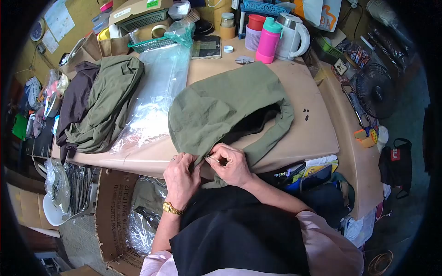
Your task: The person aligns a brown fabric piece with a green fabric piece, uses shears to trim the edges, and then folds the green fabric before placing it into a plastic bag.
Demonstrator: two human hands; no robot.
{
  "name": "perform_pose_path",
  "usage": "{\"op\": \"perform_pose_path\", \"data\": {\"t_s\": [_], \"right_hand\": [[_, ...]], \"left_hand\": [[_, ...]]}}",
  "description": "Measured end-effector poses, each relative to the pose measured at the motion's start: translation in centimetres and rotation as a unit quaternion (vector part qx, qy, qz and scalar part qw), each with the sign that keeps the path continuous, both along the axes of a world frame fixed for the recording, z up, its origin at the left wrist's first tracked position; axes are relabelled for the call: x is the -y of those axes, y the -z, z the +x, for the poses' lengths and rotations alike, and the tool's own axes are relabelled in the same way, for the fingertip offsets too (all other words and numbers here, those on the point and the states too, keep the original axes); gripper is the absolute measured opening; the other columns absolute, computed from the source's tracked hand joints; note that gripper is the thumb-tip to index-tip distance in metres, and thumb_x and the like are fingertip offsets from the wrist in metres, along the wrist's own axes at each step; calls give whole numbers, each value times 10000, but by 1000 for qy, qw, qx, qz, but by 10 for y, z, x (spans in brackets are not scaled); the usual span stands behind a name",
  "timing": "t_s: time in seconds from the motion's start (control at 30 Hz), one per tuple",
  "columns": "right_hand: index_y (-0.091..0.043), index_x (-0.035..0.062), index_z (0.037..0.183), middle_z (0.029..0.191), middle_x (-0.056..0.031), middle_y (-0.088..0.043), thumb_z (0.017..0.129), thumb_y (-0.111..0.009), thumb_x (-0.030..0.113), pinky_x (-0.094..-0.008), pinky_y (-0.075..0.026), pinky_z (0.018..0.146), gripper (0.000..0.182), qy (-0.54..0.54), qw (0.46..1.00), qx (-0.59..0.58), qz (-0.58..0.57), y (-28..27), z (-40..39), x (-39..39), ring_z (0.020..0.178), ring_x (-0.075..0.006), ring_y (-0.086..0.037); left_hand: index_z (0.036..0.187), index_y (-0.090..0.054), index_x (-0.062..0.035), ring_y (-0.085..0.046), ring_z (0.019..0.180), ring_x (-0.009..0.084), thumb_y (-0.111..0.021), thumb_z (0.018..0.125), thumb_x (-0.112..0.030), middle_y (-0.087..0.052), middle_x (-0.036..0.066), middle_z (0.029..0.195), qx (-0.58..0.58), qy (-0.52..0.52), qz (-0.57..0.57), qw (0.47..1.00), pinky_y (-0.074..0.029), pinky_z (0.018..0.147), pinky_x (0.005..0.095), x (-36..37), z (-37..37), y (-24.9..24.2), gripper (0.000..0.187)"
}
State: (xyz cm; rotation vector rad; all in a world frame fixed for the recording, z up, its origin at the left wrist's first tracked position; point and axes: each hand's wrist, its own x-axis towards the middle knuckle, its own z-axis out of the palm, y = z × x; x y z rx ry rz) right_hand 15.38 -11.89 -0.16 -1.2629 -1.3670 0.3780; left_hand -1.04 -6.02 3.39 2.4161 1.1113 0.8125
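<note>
An olive-green fabric piece (212,96) with a dark lining and a curved band lies on the tan-covered table (317,133). At its near edge my left hand (181,177), with a gold watch on the wrist, has its fingers closed on the cloth. Close beside it, my right hand (229,164) pinches at the same edge; a tiny light thing shows at its fingertips, too small to name. Folded olive and dark cloth (103,101) rests on the left of the table, beside clear plastic sheets (159,87).
At the back stand a pink bottle (268,42), a kettle (291,37), a red cup (256,24), a jar (227,20) and green baskets (146,20). A fan (375,89) is at the right. Below the table's front edge is an open cardboard box (113,207) with plastic-wrapped cloth.
</note>
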Motion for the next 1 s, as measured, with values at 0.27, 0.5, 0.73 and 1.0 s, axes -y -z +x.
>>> {"op": "perform_pose_path", "data": {"t_s": [0.27,0.5,0.73,1.0], "right_hand": [[-653,17,807,815,-91,-655,852,-695,31,-305,-491,595,63,184,981,-8,-58,1,90,4,677,-156,-631],[-648,85,860,925,-75,-591,830,-677,79,-354,-500,696,42,407,855,315,-65,-45,153,68,794,-267,-636],[-584,36,1102,1007,-31,-615,850,-707,76,-275,-501,733,284,197,968,-18,-157,-57,235,78,865,-107,-600],[-662,36,1004,876,9,-671,916,-677,102,-223,-478,652,111,70,968,-150,-189,-30,247,-55,750,-46,-589]], "left_hand": [[829,-597,-35,-590,771,357,-692,727,-47,-594,141,794,3,-31,-29,999,-470,678,444,-7,-26,0,140],[907,-611,-38,-595,790,330,-709,703,-15,-618,124,846,5,-61,-5,998,-471,693,395,-21,-53,3,227],[1306,-541,-22,-577,1011,320,-882,668,-246,-607,120,1100,116,-19,-24,993,-452,927,402,-61,-58,-23,757],[713,-652,14,-452,607,57,-732,898,-208,-530,-36,588,246,-53,-122,960,-393,572,268,-169,12,10,300]]}}
